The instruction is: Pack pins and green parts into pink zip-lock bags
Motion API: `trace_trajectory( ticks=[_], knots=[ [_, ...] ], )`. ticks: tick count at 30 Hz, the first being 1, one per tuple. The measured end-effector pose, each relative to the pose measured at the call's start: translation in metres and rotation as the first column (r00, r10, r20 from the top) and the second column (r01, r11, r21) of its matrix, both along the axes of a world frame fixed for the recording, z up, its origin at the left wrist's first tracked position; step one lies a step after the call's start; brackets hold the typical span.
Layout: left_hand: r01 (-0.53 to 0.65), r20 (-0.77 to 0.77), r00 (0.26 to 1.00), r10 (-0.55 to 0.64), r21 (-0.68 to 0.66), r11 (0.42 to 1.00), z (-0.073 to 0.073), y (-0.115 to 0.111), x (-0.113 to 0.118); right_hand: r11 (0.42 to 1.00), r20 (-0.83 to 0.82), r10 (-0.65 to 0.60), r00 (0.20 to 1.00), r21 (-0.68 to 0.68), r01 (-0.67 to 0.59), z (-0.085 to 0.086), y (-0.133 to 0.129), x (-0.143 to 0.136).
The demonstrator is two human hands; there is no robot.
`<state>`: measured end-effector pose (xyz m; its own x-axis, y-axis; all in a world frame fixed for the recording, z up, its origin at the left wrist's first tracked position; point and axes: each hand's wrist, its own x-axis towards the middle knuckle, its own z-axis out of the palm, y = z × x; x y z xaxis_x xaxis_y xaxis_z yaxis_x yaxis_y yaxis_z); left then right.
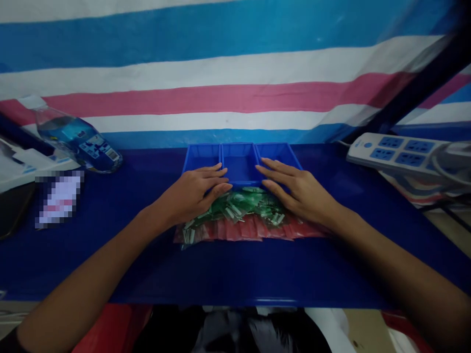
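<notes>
Three blue plastic bins (pixel 239 164) stand side by side at the back of the blue table. My left hand (pixel 196 193) lies over the front of the left bin, its fingers stretched out and holding nothing. Over the front of the right bin rests my right hand (pixel 300 191), fingers spread, also with nothing in it. Between my hands and in front of the bins are several small clear bags (pixel 239 203) with green and whitish pieces inside. A row of red packets (pixel 243 229) lies along their near side. My palms hide parts of both the bags and the bins.
A plastic bottle (pixel 83 139) lies tilted at the back left, near a blurred-out paper (pixel 61 198) and a dark phone-like object (pixel 14 208). At the right is a white power strip (pixel 397 149) with cables. A striped sheet (pixel 228 59) hangs behind the table (pixel 235 274).
</notes>
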<state>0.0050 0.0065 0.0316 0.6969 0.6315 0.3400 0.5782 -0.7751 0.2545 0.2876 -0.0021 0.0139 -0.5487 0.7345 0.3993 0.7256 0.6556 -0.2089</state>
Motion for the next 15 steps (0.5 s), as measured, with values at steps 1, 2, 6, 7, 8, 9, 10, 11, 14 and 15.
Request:
trace_trajectory(
  ticks=[1,2,6,7,8,9,10,11,14,15],
  knots=[
    [-0.001,0.009,1.0,0.001,0.001,1.0,0.0,0.0,0.0,1.0,0.007,0.022,1.0,-0.017,-0.022,-0.001,-0.001,-0.001],
    [-0.001,0.019,1.0,0.001,0.005,1.0,0.001,-0.001,0.0,0.999,0.008,0.037,0.999,-0.026,-0.037,-0.001,-0.001,-0.002],
    [-0.001,0.038,0.999,0.0,0.038,0.999,0.002,-0.003,0.001,0.997,-0.035,0.074,0.997,-0.018,-0.075,-0.002,0.001,-0.001],
    [-0.001,0.042,0.999,-0.001,0.045,0.999,0.002,-0.003,0.001,0.997,-0.051,0.081,0.995,-0.016,-0.082,-0.003,0.002,-0.001],
    [-0.003,0.048,0.999,0.0,0.05,0.999,0.002,-0.003,0.001,0.996,-0.071,0.084,0.994,-0.016,-0.085,-0.003,0.002,-0.002],
    [-0.003,0.056,0.998,0.0,0.054,0.999,0.002,-0.003,0.001,0.996,-0.095,0.083,0.992,-0.015,-0.085,-0.004,0.003,-0.002],
    [-0.003,0.066,0.998,-0.001,0.057,0.998,0.001,-0.002,0.001,0.996,-0.12,0.081,0.989,-0.011,-0.083,-0.005,0.003,-0.003],
    [-0.004,0.075,0.997,-0.001,0.06,0.998,0.0,-0.001,0.001,0.997,-0.14,0.081,0.987,-0.006,-0.083,-0.006,0.003,-0.004],
    [0.0,0.074,0.997,-0.004,0.059,0.998,-0.003,0.002,0.001,0.997,-0.164,0.074,0.984,0.024,-0.071,-0.011,0.003,-0.007],
    [0.001,0.08,0.997,-0.006,0.063,0.998,-0.001,0.002,0.003,0.997,-0.158,0.072,0.985,0.034,-0.067,-0.011,0.003,-0.007]
  ],
)
